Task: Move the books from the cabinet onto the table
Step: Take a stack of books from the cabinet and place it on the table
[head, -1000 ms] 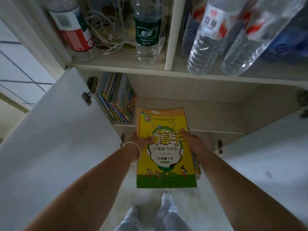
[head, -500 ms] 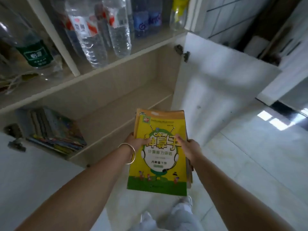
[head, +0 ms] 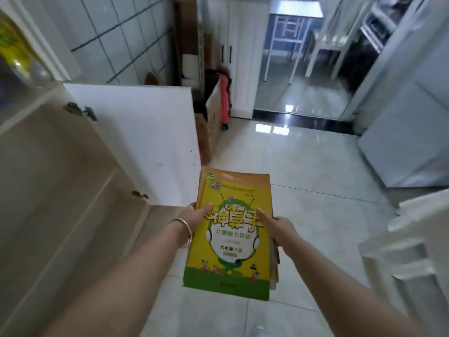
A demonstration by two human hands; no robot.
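Observation:
A stack of books (head: 230, 242), topped by a yellow and green workbook, is held flat in front of me over the tiled floor. My left hand (head: 195, 216), with a bangle on its wrist, grips the stack's left edge. My right hand (head: 279, 226) grips its right edge, thumb on the cover. The wooden cabinet (head: 48, 171) lies at my left, its white door (head: 145, 142) standing open. A table (head: 295, 13) with white legs shows far ahead through the doorway.
Cardboard boxes (head: 210, 122) and a red item lean against the wall behind the open door. A white appliance (head: 408, 132) stands at the right. A white chair (head: 328, 42) is beyond the dark threshold. Another white door panel (head: 413, 251) juts in at the lower right.
My view has swung right, away from the cabinet shelves toward the doorway. The book stack stays gripped in both hands and has come away from the cabinet.

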